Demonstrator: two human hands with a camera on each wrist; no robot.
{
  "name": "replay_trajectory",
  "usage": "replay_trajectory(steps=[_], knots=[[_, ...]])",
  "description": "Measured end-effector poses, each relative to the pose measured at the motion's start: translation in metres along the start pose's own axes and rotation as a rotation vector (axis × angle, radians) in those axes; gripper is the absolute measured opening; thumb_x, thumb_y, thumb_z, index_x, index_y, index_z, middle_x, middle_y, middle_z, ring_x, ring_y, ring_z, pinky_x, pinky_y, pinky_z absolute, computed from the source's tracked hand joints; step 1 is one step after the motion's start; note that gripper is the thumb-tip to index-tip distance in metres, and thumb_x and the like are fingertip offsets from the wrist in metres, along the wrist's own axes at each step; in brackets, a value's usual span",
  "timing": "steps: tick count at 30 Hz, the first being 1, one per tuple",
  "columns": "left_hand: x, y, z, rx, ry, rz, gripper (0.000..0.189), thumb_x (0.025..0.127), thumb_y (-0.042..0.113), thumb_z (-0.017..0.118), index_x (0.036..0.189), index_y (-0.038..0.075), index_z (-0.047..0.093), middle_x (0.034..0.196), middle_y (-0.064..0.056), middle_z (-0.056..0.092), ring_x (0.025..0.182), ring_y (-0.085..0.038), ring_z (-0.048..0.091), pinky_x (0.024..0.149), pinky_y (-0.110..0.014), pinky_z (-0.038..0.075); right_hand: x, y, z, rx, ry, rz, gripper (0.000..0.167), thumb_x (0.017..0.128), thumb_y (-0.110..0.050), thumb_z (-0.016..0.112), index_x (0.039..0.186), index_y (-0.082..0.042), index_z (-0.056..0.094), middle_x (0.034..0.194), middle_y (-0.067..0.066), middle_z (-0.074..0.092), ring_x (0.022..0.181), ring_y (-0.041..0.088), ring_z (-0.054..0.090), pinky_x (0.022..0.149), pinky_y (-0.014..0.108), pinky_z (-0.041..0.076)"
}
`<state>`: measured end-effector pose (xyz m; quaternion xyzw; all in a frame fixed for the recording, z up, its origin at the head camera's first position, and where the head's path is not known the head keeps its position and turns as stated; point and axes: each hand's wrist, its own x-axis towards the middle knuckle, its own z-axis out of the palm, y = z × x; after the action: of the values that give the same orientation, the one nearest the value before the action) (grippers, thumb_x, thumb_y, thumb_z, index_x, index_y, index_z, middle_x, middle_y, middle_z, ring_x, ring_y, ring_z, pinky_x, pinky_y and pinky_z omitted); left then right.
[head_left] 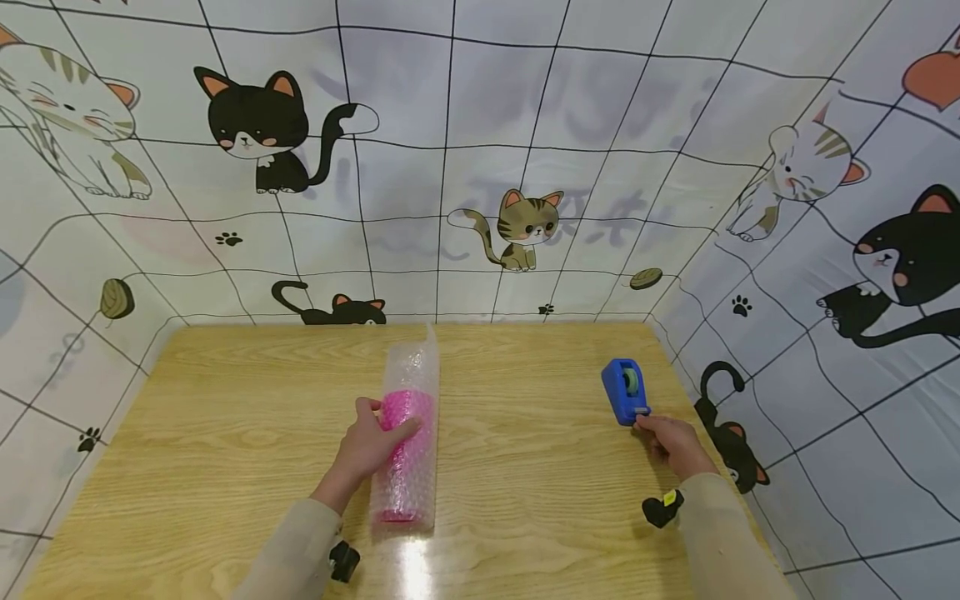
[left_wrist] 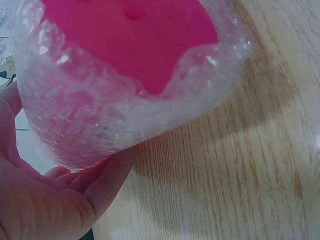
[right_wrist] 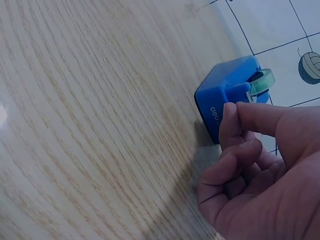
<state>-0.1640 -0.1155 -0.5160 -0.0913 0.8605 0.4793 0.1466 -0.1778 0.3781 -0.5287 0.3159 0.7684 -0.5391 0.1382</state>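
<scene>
A bright pink cylinder (head_left: 405, 417) lies lengthwise on the table, rolled in clear bubble wrap (head_left: 412, 360) that extends past its far end. My left hand (head_left: 377, 439) holds the wrapped roll from its left side, thumb on top. In the left wrist view the pink end face (left_wrist: 145, 40) shows through the opening of the wrap, with fingers around the outside. At the right, a blue tape dispenser (head_left: 621, 396) carries a small greenish tape roll (right_wrist: 263, 81). My right hand (head_left: 675, 446) pinches the tape's end at the dispenser's cutter, thumb and forefinger meeting there; the tape itself is mostly hidden.
The wood-grain table (head_left: 525, 483) runs back to a white cloth wall (head_left: 405, 233) printed with cats and grid lines. The right-hand cloth (head_left: 862, 433) stands close beside the dispenser and right arm. Small black devices sit at both wrists.
</scene>
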Motion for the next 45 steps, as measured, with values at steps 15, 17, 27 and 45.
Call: replay_trajectory(steps=[15, 17, 27, 45], knots=[[-0.003, 0.006, -0.003, 0.003, 0.001, 0.008, 0.084, 0.081, 0.059, 0.069, 0.131, 0.005, 0.028, 0.107, -0.022, 0.061, 0.082, -0.025, 0.059, 0.066, -0.03, 0.048, -0.001, -0.006, 0.0, -0.024, 0.004, 0.0, 0.031, 0.098, -0.026, 0.055, 0.109, 0.002, 0.061, 0.065, -0.005, 0.046, 0.064, 0.014, 0.045, 0.06, 0.029, 0.039], [-0.003, 0.005, -0.003, 0.004, 0.002, 0.008, 0.084, 0.081, 0.059, 0.069, 0.131, 0.005, 0.028, 0.108, -0.022, 0.061, 0.082, -0.025, 0.059, 0.066, -0.031, 0.048, -0.001, -0.007, 0.001, -0.023, 0.006, 0.005, 0.031, 0.098, -0.025, 0.055, 0.11, 0.003, 0.06, 0.065, -0.005, 0.046, 0.064, 0.014, 0.045, 0.061, 0.028, 0.039], [-0.001, 0.005, -0.003, 0.011, 0.01, 0.003, 0.085, 0.081, 0.06, 0.069, 0.132, 0.006, 0.028, 0.109, -0.022, 0.061, 0.084, -0.026, 0.059, 0.067, -0.031, 0.049, -0.001, -0.012, 0.0, -0.019, -0.021, 0.013, 0.025, 0.098, -0.022, 0.055, 0.105, -0.001, 0.066, 0.067, -0.006, 0.052, 0.064, 0.013, 0.045, 0.062, 0.027, 0.039], [0.0, 0.002, -0.003, -0.007, 0.012, -0.001, 0.083, 0.081, 0.059, 0.069, 0.13, 0.007, 0.028, 0.107, -0.021, 0.06, 0.082, -0.025, 0.059, 0.065, -0.03, 0.048, 0.003, -0.009, 0.001, -0.044, -0.022, 0.022, 0.025, 0.095, -0.017, 0.058, 0.103, 0.005, 0.066, 0.064, -0.006, 0.053, 0.062, 0.01, 0.047, 0.06, 0.024, 0.041]])
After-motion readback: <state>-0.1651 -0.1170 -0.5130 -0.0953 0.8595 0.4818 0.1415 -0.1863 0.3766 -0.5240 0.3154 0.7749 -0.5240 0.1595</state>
